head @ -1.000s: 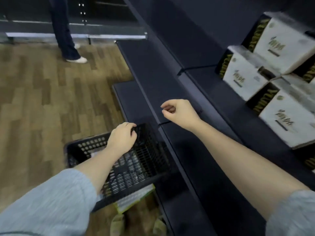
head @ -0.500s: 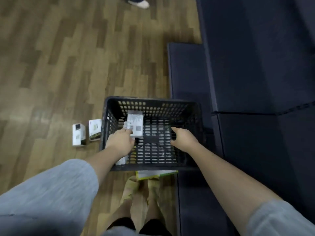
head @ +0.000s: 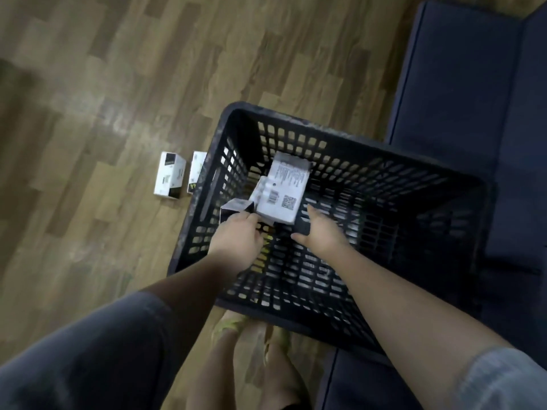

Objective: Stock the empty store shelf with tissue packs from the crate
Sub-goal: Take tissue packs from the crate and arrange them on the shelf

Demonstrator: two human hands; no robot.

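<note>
A wood-plank floor is seen beneath a black perforated plastic crate, beside the dark blue shelf base. Few white tissue packs remain inside. One is gripped by the left hand; the right hand reaches with fingers apart. Two small white boxes lie outside the crate. Stocking appears largely done.

left hand fingertips hidden behind tissue packs, shelf cropped right
</note>
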